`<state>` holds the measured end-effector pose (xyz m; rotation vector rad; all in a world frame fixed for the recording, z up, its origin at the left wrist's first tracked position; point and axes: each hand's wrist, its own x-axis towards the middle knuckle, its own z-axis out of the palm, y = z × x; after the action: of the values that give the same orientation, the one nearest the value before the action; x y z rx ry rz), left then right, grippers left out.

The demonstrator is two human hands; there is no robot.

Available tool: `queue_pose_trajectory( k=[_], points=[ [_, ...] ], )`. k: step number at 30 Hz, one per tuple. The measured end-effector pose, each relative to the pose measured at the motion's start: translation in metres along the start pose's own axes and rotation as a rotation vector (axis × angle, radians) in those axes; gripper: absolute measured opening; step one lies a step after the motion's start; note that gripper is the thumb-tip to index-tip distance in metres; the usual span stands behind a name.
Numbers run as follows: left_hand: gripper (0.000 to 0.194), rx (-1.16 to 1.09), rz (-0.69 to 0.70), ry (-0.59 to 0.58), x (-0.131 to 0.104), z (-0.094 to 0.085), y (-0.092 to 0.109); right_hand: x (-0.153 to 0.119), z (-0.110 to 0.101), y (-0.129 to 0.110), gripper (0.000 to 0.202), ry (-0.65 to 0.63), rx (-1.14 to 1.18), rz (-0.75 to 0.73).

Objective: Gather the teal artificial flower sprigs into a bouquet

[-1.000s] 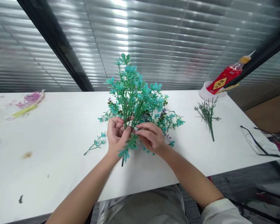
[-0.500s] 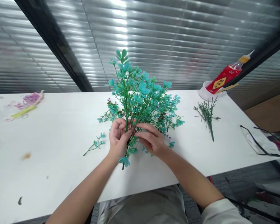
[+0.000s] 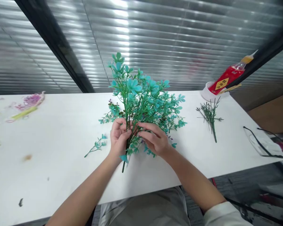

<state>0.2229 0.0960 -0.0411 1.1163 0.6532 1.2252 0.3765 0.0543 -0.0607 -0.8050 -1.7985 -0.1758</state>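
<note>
A bunch of artificial flowers [image 3: 141, 94], teal blooms on green stems, stands upright above the table in front of me. My left hand [image 3: 120, 135] is closed round its lower stems, with the dark stalk end poking out below. On the other side my right hand [image 3: 154, 138] has its fingers bent against the stems, thumb hidden by leaves; whether it pinches a single sprig I cannot make out. More teal sprigs, some with purple tips, lie behind and under the hands. One loose teal sprig [image 3: 96, 145] rests apart on the left.
Right of the bunch lies a bare green stem bundle [image 3: 211, 117]. Beyond it, a red-labelled bottle [image 3: 227, 78] leans in a white cup [image 3: 206, 93]. Black-framed glasses [image 3: 261, 146] sit near the right edge. Purple netting [image 3: 31, 101] and a yellow-green strip [image 3: 24, 113] lie far left.
The top of the bunch has tipped slightly left and towards me, and its stalk end has shifted a little left. Both hands stay nearly in place on the stems.
</note>
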Motion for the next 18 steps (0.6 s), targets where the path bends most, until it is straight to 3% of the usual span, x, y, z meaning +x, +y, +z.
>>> queue_pose_trajectory(
  k=[9, 18],
  points=[
    [0.045, -0.142, -0.156, -0.115, -0.005, -0.0066, -0.0014, 0.0032, -0.002, -0.0017, 0.022, 0.014, -0.065, -0.128],
    [0.046, -0.195, -0.1, -0.118, -0.0042, -0.0019, -0.0024, 0.0089, -0.0048, -0.0036, 0.016, 0.068, -0.142, -0.195]
  ],
)
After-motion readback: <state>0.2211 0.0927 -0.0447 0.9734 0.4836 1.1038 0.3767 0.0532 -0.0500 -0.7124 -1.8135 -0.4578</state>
